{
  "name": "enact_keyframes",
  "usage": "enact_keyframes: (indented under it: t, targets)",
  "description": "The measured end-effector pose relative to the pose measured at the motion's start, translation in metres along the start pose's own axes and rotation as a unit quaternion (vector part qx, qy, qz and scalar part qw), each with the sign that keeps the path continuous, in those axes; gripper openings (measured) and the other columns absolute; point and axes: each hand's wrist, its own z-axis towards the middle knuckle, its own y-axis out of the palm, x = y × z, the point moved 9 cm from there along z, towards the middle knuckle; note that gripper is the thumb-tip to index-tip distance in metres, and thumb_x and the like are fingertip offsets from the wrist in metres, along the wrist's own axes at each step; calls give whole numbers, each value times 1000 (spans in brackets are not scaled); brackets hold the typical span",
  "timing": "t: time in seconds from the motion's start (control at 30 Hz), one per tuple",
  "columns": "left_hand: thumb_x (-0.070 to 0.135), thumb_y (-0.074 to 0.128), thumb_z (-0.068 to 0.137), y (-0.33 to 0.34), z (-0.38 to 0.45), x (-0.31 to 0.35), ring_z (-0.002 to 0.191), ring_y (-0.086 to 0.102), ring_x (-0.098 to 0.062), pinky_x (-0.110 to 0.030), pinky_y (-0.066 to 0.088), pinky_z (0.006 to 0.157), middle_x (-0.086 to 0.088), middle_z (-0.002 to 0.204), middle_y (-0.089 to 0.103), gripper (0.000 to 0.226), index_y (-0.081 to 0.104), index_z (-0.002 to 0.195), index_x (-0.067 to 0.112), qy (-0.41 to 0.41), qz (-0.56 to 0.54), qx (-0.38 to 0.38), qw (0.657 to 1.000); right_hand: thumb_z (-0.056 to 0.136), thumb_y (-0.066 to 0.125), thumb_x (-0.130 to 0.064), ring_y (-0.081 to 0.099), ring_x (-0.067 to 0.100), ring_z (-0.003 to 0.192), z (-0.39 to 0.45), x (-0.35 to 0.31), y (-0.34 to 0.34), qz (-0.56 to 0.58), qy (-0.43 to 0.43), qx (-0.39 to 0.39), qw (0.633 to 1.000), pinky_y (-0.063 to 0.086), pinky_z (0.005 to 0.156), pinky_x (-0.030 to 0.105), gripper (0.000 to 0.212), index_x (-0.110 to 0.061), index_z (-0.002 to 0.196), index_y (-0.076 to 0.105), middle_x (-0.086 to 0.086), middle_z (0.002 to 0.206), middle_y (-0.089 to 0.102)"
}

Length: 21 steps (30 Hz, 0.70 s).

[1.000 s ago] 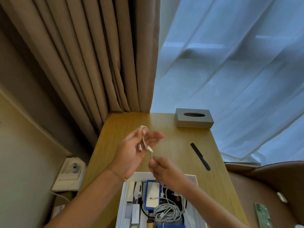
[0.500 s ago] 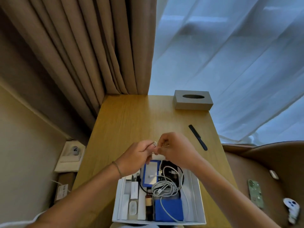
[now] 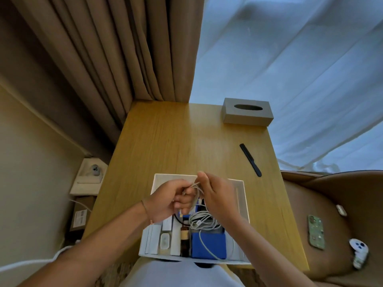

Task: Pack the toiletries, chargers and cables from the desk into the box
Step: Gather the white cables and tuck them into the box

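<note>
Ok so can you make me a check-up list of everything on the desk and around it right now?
Surface: wooden desk, mostly bare at the far half.
Job's things: white box at the near edge, holding a blue pouch, a coiled white cable, a small brown bottle and white cases; black comb lies on the desk, outside the box.
Clutter: grey tissue box at the far right corner.
Grippers: left hand and right hand both hold a small folded white cable above the box.
Cables: another white cord trails at lower left.
Surroundings: brown curtain, sheer curtain, chair with a phone.
</note>
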Motion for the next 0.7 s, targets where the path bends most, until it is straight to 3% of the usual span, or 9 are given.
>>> enact_keyframes:
  t: [0.07, 0.13, 0.27, 0.37, 0.43, 0.5, 0.63, 0.7]
  targets:
    - [25, 42, 95, -6, 3, -11, 41, 28, -11, -27, 38, 49, 4, 47, 22, 32, 47, 66, 14, -8, -113, 25, 993, 105, 37, -48, 58, 14, 60, -5, 4, 9, -2, -12, -18, 1000, 42, 55, 24, 48, -18, 76, 60, -2, 58, 59]
    - [25, 44, 92, -17, 6, -19, 38, 29, -11, -26, 40, 47, 5, 44, 24, 30, 48, 64, 14, -2, -167, 65, 984, 107, 41, -40, 60, 14, 61, -9, 15, 25, -4, 13, -68, 998, 47, 60, 33, 39, -18, 80, 59, -1, 64, 63]
    - [23, 36, 97, -37, 7, -40, 37, 30, -12, -28, 41, 48, 3, 41, 27, 42, 47, 57, 15, -16, -152, 156, 976, 105, 44, -45, 64, 18, 67, -18, 33, 50, -19, 51, -152, 987, 53, 66, 45, 32, -19, 97, 60, 1, 74, 68]
    - [20, 34, 99, -42, 8, -49, 42, 38, -16, -32, 42, 55, -2, 44, 35, 47, 47, 54, 14, -13, -107, 211, 971, 107, 45, -35, 63, 28, 69, -23, 43, 60, 27, 80, -183, 980, 54, 70, 52, 27, -13, 100, 58, 9, 81, 68]
    - [14, 36, 100, -47, 6, -44, 51, 43, -19, -33, 42, 59, -5, 52, 42, 45, 48, 58, 13, 19, -20, 264, 964, 108, 44, -30, 59, 26, 69, -23, 48, 63, 54, 105, -183, 976, 52, 72, 53, 25, -13, 96, 58, 8, 80, 65]
    - [12, 36, 102, -55, -1, -34, 63, 43, -20, -34, 38, 65, -7, 64, 44, 39, 48, 65, 12, 58, 157, 319, 933, 108, 44, -28, 56, 21, 67, -22, 50, 64, 55, 109, -183, 976, 52, 70, 51, 24, -18, 88, 55, 3, 75, 59]
    - [21, 37, 104, -65, -10, -29, 80, 47, -15, -32, 40, 70, 1, 84, 45, 38, 58, 71, 21, 61, 486, 347, 800, 107, 44, -28, 51, 15, 63, -24, 55, 76, 14, 100, -202, 974, 47, 63, 43, 27, -10, 93, 58, 1, 73, 57]
    - [22, 40, 103, -71, -10, -34, 80, 49, -15, -31, 42, 69, 1, 87, 45, 37, 59, 72, 24, 33, 554, 321, 768, 107, 44, -29, 49, 14, 63, -28, 65, 85, -1, 127, -212, 969, 44, 61, 39, 27, -10, 95, 59, 3, 75, 58]
